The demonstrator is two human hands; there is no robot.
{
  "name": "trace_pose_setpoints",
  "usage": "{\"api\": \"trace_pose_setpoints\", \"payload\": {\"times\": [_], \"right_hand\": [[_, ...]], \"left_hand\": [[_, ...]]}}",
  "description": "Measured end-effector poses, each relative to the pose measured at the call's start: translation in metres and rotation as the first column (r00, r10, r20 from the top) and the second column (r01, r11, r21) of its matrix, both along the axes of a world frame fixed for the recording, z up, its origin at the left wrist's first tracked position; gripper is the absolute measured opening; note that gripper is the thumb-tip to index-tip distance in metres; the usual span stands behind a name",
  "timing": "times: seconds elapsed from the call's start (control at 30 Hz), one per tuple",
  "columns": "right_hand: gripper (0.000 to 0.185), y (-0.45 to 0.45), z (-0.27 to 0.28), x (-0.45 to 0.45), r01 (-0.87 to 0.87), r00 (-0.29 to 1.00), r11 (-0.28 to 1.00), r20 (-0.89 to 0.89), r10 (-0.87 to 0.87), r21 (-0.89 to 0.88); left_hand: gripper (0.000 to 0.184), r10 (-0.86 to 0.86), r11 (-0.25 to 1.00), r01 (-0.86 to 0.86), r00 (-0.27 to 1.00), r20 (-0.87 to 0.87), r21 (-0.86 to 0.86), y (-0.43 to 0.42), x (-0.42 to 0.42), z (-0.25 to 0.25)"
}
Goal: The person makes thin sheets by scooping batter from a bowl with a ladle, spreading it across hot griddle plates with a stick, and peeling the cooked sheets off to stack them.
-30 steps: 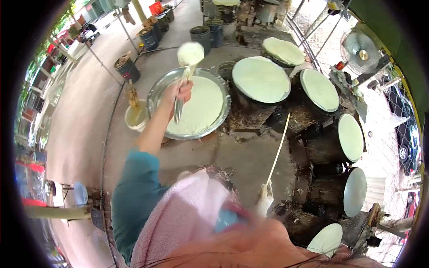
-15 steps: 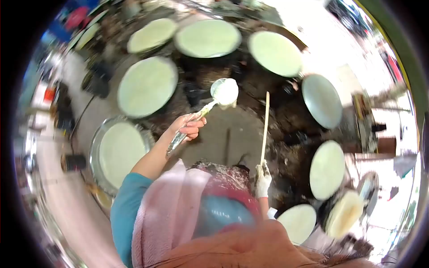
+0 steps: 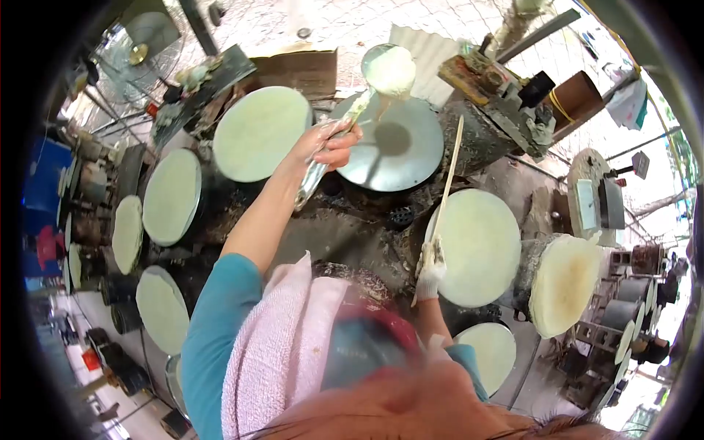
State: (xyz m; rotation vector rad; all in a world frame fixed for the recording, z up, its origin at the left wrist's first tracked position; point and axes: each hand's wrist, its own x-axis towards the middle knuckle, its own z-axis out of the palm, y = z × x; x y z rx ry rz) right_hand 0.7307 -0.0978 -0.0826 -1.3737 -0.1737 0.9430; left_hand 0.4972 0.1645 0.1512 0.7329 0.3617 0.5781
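My left hand [image 3: 328,149] is closed around the handle of a ladle [image 3: 389,71]. Pale green batter fills the ladle's bowl and runs down its side. The bowl hangs over or just beyond a bare round metal griddle [image 3: 411,147], on which a dark shadow falls. In my right hand [image 3: 431,268], gloved in white, is a long thin wooden stick [image 3: 449,176], pointing forward and away. To the right of that hand lies a griddle covered with a pale green round sheet [image 3: 477,246].
More round griddles with pale sheets stand around me, including one ahead left [image 3: 262,133] and one at the left [image 3: 172,196]. A thick stack of flat rounds [image 3: 565,286] sits at the right. Further off are a cardboard box [image 3: 293,73] and a fan [image 3: 139,53].
My body has turned right, so the bare griddle that was at the right is now ahead of me. The filled ladle has moved above it or near its far edge. Both hands keep their holds.
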Motion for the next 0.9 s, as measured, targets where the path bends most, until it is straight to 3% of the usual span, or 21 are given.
{"api": "trace_pose_setpoints", "payload": {"times": [0.07,0.17,0.23,0.27,0.33,0.37,0.4,0.43,0.53,0.57,0.63,0.67,0.73,0.77,0.87,0.9], "right_hand": [[0.05,0.037,0.009,0.014,0.013,1.0,0.998,-0.006,-0.012,0.066],[0.046,0.086,-0.026,0.036,-0.009,0.964,0.998,0.266,-0.006,0.058],[0.047,0.118,-0.022,0.032,0.054,0.855,0.998,0.515,-0.063,0.034],[0.048,0.129,0.012,0.022,0.059,0.859,0.997,0.512,-0.023,-0.054],[0.049,0.144,0.01,0.016,-0.025,0.852,0.923,0.475,0.22,-0.383],[0.051,0.151,-0.006,0.008,0.03,0.783,0.936,0.59,0.196,-0.35],[0.047,0.157,-0.009,0.004,0.026,0.786,0.809,0.512,0.347,-0.588],[0.047,0.159,-0.019,-0.002,0.049,0.769,0.812,0.541,0.34,-0.581],[0.046,0.175,-0.005,-0.02,0.04,0.799,0.78,0.489,0.35,-0.624],[0.046,0.18,0.004,-0.023,0.031,0.793,0.772,0.485,0.368,-0.635],[0.047,0.192,0.026,-0.027,0.044,0.757,0.714,0.49,0.432,-0.699],[0.049,0.196,0.033,-0.026,0.084,0.675,0.641,0.517,0.527,-0.763],[0.051,0.198,0.05,-0.021,0.106,0.573,0.52,0.479,0.665,-0.848],[0.052,0.195,0.058,-0.021,0.152,0.536,0.463,0.466,0.704,-0.873],[0.051,0.163,-0.011,-0.008,0.273,0.378,0.885,0.888,0.262,-0.378],[0.047,0.161,-0.017,-0.009,0.31,0.459,0.831,0.838,0.293,-0.461]], "left_hand": [[0.033,-0.005,0.996,0.019,0.986,-0.168,0.086,0.036,0.042,-0.016],[0.029,-0.018,0.99,0.069,0.924,-0.382,0.121,0.077,0.098,-0.061],[0.027,0.018,0.989,0.055,0.874,-0.486,0.136,0.094,0.131,-0.109],[0.026,0.036,0.974,0.086,0.856,-0.516,0.211,0.102,0.141,-0.138],[0.026,0.077,0.921,0.156,0.826,-0.558,0.358,0.117,0.156,-0.188],[0.026,0.119,0.905,0.173,0.775,-0.621,0.39,0.12,0.157,-0.197],[0.027,0.168,0.885,0.19,0.721,-0.672,0.425,0.121,0.154,-0.203],[0.028,0.221,0.866,0.203,0.666,-0.713,0.458,0.123,0.152,-0.211],[0.035,0.6,0.505,0.325,0.533,-0.596,0.799,0.148,0.125,-0.235],[0.04,0.519,0.626,0.348,0.483,-0.706,0.698,0.157,0.112,-0.231],[0.044,0.618,0.553,0.317,0.464,-0.635,0.77,0.176,0.084,-0.232],[0.045,0.686,0.506,0.271,0.449,-0.573,0.819,0.185,0.07,-0.23],[0.045,0.701,0.552,0.111,0.475,-0.532,0.826,0.201,0.044,-0.218],[0.042,0.738,0.477,0.113,0.486,-0.467,0.872,0.209,0.031,-0.217],[0.026,0.746,0.452,-0.005,0.55,-0.375,0.892,0.216,-0.002,-0.215],[0.024,0.721,0.499,-0.009,0.559,-0.41,0.866,0.214,-0.01,-0.207]]}}
